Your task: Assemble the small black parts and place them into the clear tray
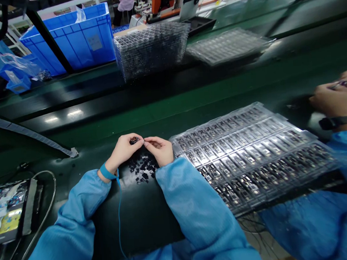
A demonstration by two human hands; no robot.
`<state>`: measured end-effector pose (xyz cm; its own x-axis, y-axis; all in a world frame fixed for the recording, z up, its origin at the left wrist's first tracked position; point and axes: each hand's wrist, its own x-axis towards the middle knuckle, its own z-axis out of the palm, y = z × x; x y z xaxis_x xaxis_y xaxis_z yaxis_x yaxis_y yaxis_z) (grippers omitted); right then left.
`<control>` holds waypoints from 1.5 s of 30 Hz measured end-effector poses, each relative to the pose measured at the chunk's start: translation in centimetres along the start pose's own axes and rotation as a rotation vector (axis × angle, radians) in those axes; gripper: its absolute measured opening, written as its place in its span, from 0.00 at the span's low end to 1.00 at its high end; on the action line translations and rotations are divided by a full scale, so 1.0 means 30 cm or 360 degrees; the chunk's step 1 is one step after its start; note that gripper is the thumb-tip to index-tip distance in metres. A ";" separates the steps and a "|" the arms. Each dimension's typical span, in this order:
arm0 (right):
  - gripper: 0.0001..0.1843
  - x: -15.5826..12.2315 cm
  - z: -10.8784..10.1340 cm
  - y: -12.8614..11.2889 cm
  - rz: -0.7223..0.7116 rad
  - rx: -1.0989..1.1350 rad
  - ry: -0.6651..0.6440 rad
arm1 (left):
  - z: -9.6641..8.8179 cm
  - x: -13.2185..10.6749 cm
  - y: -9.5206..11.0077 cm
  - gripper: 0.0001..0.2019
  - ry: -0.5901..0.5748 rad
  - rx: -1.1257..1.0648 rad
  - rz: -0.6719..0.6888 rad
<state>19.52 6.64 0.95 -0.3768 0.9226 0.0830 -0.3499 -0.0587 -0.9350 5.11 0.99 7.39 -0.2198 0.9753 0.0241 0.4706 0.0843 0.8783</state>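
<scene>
My left hand [121,152] is closed on a small electronic part [134,140], dark with coppery spots, which shows between thumb and fingers. The thumb and index finger of my right hand [161,151] are pinched together at the part's right end, meeting the left fingertips. Whatever sits in that pinch is too small to make out. Beneath both hands lies a loose scatter of small black square pieces [143,169] on the dark green bench [132,213]. A wide clear plastic tray [245,129], with rows of small electronic modules in its pockets, lies just right of my right hand.
A co-worker's hands [339,97] work beyond the tray's right end. Stacked clear trays [152,51], a flat clear tray [229,45] and a blue bin [79,41] stand on the back shelf. A thin blue cord [119,218] hangs from my left wristband.
</scene>
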 end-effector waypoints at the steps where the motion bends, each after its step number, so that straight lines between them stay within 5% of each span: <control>1: 0.14 -0.001 0.002 -0.004 0.0005 0.0011 0.0000 | 0.002 0.000 -0.001 0.12 0.0019 -0.0047 -0.0016; 9: 0.13 0.004 -0.004 0.000 0.0046 0.0000 0.0068 | 0.018 -0.005 -0.006 0.14 0.0081 -0.0241 -0.0105; 20: 0.15 0.020 -0.009 0.017 0.0001 0.0144 0.0255 | 0.017 0.009 -0.022 0.16 -0.0184 -0.0369 -0.0190; 27: 0.16 0.008 -0.003 0.006 0.0043 0.0031 0.0060 | 0.033 0.004 -0.037 0.15 -0.0176 -0.0578 -0.0195; 45: 0.14 -0.006 0.009 -0.041 -0.0137 -0.0115 0.0075 | 0.054 -0.048 0.007 0.12 0.0145 0.0557 0.0287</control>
<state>19.79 6.44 2.18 -0.3066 0.9401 0.1490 -0.3159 0.0472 -0.9476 6.90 -0.06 6.76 -0.1746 0.9600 0.2189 0.7677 -0.0064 0.6408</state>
